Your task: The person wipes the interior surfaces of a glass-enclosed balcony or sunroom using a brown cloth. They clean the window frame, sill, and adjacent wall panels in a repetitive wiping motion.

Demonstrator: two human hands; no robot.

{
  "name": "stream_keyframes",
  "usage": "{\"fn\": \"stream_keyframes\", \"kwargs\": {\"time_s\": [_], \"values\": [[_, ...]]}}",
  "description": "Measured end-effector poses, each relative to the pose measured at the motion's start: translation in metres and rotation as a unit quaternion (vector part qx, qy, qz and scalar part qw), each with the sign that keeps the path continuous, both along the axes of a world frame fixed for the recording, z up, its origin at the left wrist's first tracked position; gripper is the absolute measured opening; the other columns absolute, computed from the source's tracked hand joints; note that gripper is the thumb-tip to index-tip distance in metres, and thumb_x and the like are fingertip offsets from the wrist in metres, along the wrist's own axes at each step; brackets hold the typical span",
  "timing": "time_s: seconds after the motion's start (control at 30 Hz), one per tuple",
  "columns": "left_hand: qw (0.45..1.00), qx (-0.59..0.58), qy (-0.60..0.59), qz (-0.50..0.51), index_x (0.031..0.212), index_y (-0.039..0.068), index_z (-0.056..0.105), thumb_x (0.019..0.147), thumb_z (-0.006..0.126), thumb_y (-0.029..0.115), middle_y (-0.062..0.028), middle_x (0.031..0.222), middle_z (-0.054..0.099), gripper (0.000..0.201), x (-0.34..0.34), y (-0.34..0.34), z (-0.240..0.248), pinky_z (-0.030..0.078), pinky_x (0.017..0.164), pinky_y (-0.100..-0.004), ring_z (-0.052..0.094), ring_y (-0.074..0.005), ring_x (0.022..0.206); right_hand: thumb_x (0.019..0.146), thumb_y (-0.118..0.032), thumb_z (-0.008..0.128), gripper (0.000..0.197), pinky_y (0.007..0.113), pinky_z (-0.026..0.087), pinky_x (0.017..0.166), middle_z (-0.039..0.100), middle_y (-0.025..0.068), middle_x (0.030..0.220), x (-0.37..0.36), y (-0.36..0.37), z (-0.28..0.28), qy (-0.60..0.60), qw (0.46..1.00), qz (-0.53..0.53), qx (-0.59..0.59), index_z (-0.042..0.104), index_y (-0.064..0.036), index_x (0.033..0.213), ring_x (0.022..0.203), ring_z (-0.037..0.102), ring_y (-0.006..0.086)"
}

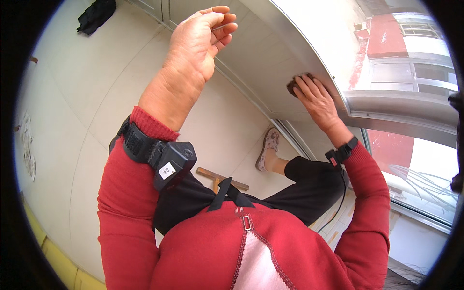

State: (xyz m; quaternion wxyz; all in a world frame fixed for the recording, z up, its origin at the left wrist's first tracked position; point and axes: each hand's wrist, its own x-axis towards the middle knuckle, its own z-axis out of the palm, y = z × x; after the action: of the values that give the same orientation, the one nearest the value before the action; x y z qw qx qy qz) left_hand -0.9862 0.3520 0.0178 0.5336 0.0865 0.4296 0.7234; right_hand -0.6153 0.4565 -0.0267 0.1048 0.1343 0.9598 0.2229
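Note:
My right hand (316, 99) presses a dark brown cloth or pad (292, 87) flat against the pale door-like panel (270, 72), just below the window frame. Its fingers lie over the cloth and hide most of it, so its exact kind is unclear. My left hand (200, 41) is raised in the air at the upper middle, palm turned partly up. The fingers are loosely bent with gaps between them, and I see nothing gripped in them. A thin pale line crosses the fingers, too small to make out.
A window (396, 72) with a metal frame (401, 104) is on the right. On the tiled floor lie a wooden T-shaped piece (229, 181) near my legs and a black cloth (96, 17) far left. Something yellow (58, 256) edges the lower left. My shod foot (268, 145) stands by the panel.

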Motion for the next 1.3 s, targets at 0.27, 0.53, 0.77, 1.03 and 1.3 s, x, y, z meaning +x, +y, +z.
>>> {"fn": "stream_keyframes", "kwargs": {"time_s": [0.27, 0.53, 0.77, 1.03, 1.3], "values": [[1.000, -0.010, 0.007, -0.011, 0.122, 0.001, 0.064, 0.100, 0.058, 0.009, -0.0116, 0.113, 0.070, 0.024, 0.001, 0.004, -0.007, 0.055, 0.094, -0.0333, 0.067, -0.0190, 0.103, 0.086, -0.006, 0.056, 0.046, 0.043, 0.030, 0.124, 0.044, 0.0084, 0.156, -0.051, 0.019, -0.034, 0.029, 0.999, 0.015, -0.030, 0.062, -0.0079, 0.132, 0.147, 0.038, 0.0251], [0.998, 0.044, -0.016, -0.033, 0.115, 0.003, 0.066, 0.099, 0.056, 0.007, -0.0098, 0.105, 0.072, 0.019, 0.015, 0.000, 0.000, 0.054, 0.090, -0.0318, 0.069, -0.0179, 0.094, 0.087, -0.011, 0.059, 0.037, 0.044, 0.034, 0.120, 0.056, 0.0085, 0.144, 0.053, -0.025, -0.017, -0.075, 0.994, -0.019, -0.081, 0.067, -0.0078, 0.123, 0.141, 0.045, 0.0248], [1.000, -0.003, -0.004, 0.008, 0.119, 0.002, 0.064, 0.102, 0.055, 0.009, -0.0107, 0.110, 0.071, 0.021, -0.002, 0.001, 0.000, 0.056, 0.091, -0.0319, 0.068, -0.0181, 0.100, 0.086, -0.011, 0.062, 0.035, 0.042, 0.039, 0.118, 0.054, 0.0067, 0.143, -0.076, 0.033, 0.056, 0.102, 0.985, 0.128, 0.062, 0.067, -0.0058, 0.121, 0.135, 0.049, 0.0250], [0.998, 0.045, -0.031, 0.010, 0.118, 0.004, 0.064, 0.101, 0.055, 0.008, -0.0084, 0.107, 0.072, 0.020, -0.001, -0.013, -0.003, 0.055, 0.089, -0.0318, 0.069, -0.0180, 0.095, 0.087, -0.013, 0.061, 0.033, 0.041, 0.034, 0.122, 0.054, 0.0054, 0.143, 0.000, -0.005, 0.065, -0.075, 0.994, 0.080, 0.023, 0.069, -0.0107, 0.118, 0.137, 0.047, 0.0244], [0.997, 0.015, -0.075, 0.027, 0.113, 0.006, 0.064, 0.098, 0.055, 0.007, -0.0067, 0.102, 0.071, 0.018, -0.011, -0.015, 0.005, 0.054, 0.083, -0.0309, 0.067, -0.0155, 0.090, 0.087, -0.016, 0.061, 0.025, 0.040, 0.027, 0.126, 0.055, 0.0034, 0.140, -0.005, -0.007, 0.062, -0.139, 0.988, 0.048, 0.051, 0.069, -0.0136, 0.110, 0.141, 0.042, 0.0212]]}}
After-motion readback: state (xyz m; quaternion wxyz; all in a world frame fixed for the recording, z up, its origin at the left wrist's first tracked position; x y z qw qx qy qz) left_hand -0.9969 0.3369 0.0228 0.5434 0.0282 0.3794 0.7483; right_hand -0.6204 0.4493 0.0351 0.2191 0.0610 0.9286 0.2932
